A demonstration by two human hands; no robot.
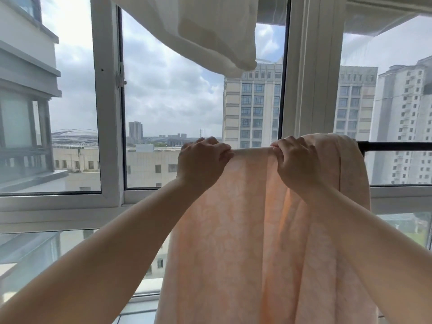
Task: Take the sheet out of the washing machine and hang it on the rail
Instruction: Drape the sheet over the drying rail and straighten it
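Behind everything stands a big white-framed window (107, 113) with grey cloudy sky and tall pale apartment blocks (252, 106) outside; this is only the backdrop for the work.

Nearest to the camera, two bare forearms rise from the lower corners of the frame toward the centre. The pale peach patterned cotton sheet (245, 242) hangs down between and below them and fills the lower middle and lower right of the frame. At the centre, the left hand (202, 161) has its fingers curled around the top fold of the sheet, and the right hand (297, 164) grips the same fold just beside it, so a short piece of cloth is tight between them. Right of the right hand, a thicker bunch of the sheet lies over the thin black metal rail (395, 146), which continues to the right edge. I cannot tell if the rail passes under the hands, because the cloth hides it.

I judge the sheet is already on the rail and the step now is spreading it. To do this well, the left hand should probably slide toward the left side of the frame and draw out the bunched layers, while the right hand holds the cloth so it does not slip off.

At the top centre, a white gauzy cloth (210, 31) hangs overhead.
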